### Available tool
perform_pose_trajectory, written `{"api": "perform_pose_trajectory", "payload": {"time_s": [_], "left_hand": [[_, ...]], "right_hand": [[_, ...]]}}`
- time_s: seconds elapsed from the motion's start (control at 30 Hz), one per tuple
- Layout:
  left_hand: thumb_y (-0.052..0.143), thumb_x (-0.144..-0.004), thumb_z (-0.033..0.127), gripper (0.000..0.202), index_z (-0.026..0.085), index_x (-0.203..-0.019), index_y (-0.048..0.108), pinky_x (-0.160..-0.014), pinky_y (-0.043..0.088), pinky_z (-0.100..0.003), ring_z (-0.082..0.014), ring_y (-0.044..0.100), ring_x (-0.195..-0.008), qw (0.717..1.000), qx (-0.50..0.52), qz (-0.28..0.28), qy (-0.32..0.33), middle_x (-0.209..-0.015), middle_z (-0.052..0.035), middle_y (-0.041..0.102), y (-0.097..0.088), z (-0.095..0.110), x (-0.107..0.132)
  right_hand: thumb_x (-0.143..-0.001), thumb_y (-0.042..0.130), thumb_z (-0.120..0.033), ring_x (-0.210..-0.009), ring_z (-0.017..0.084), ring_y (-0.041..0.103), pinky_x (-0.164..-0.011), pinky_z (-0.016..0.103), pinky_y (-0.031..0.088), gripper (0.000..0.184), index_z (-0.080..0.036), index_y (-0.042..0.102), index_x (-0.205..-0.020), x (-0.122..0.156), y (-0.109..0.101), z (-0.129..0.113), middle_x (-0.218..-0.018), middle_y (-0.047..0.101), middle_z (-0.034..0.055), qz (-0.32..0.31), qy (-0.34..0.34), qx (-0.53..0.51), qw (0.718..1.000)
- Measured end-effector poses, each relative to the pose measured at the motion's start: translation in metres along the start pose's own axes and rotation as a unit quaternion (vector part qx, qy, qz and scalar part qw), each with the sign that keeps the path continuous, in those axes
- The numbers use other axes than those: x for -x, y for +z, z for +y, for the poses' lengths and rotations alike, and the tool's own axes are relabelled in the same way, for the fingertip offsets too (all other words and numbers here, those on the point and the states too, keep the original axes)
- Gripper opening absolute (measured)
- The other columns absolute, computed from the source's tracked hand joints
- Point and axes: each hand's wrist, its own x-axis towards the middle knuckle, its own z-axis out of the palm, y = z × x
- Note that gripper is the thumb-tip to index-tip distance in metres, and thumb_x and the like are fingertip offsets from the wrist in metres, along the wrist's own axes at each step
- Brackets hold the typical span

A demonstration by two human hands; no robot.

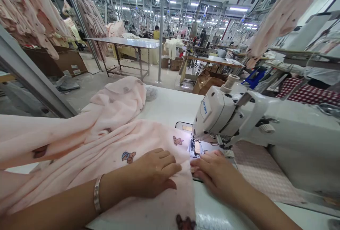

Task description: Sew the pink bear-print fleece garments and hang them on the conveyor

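A pale pink fleece garment (111, 141) with small cartoon prints lies spread over the white sewing table (170, 106). My left hand (152, 173) lies flat on the cloth, fingers stretched toward the needle. My right hand (212, 171) rests at the cloth's right edge, fingers together and pressing down just in front of the presser foot (195, 148). The white sewing machine (231, 116) stands directly behind my right hand. A silver bangle (97, 194) circles my left wrist.
More pink garments (32, 6) hang at upper left and upper right (281, 10). A long metal table (124, 42) stands beyond the aisle, with cardboard boxes (207, 79) and other workstations behind. A steel post (32, 77) slants at left. A person in yellow (157, 32) sits far back.
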Motion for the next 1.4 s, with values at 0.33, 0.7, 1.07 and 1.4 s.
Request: {"api": "perform_pose_trajectory", "payload": {"time_s": [0.33,0.7,1.07,1.4], "left_hand": [[0.050,-0.081,0.021,0.011,0.019,-0.081,0.060,-0.068,0.040,-0.034,-0.0196,0.052,-0.074,0.988,0.024,-0.030,-0.147,-0.078,-0.0025,0.058,-0.017,0.013,-0.031],[0.043,-0.086,0.014,0.014,0.015,-0.076,0.052,-0.064,0.039,-0.030,-0.0175,0.047,-0.071,0.999,-0.028,0.041,-0.015,-0.078,-0.0037,0.053,0.001,0.013,-0.033],[0.053,-0.086,0.026,0.031,0.019,-0.116,0.050,-0.073,0.041,-0.035,-0.0220,0.049,-0.082,1.000,-0.015,-0.018,0.002,-0.091,-0.0065,0.054,0.015,0.017,-0.024],[0.050,-0.088,0.045,0.040,0.029,-0.125,0.048,-0.104,0.015,-0.058,-0.0291,0.032,-0.126,0.998,0.039,-0.044,-0.011,-0.135,-0.0126,0.039,0.008,-0.008,-0.028]], "right_hand": [[-0.091,0.040,-0.022,-0.068,0.018,0.056,-0.062,0.029,0.030,0.015,-0.021,0.055,-0.087,0.012,-0.008,0.014,-0.082,0.061,0.0028,0.055,0.004,0.027,0.998],[-0.088,0.049,-0.036,-0.077,0.019,0.046,-0.069,0.033,0.031,0.015,-0.023,0.058,-0.087,0.005,0.008,-0.013,-0.080,0.053,0.0022,0.047,-0.064,-0.022,0.997],[-0.091,0.035,-0.027,-0.073,0.018,0.056,-0.065,0.029,0.039,0.022,-0.020,0.053,-0.080,0.006,0.008,0.023,-0.078,0.060,0.0030,0.068,0.057,-0.018,0.996],[-0.093,0.038,-0.028,-0.083,0.018,0.058,-0.078,0.036,0.043,0.021,-0.019,0.057,-0.089,-0.014,0.024,0.044,-0.091,0.062,0.0055,0.137,0.130,0.031,0.982]]}}
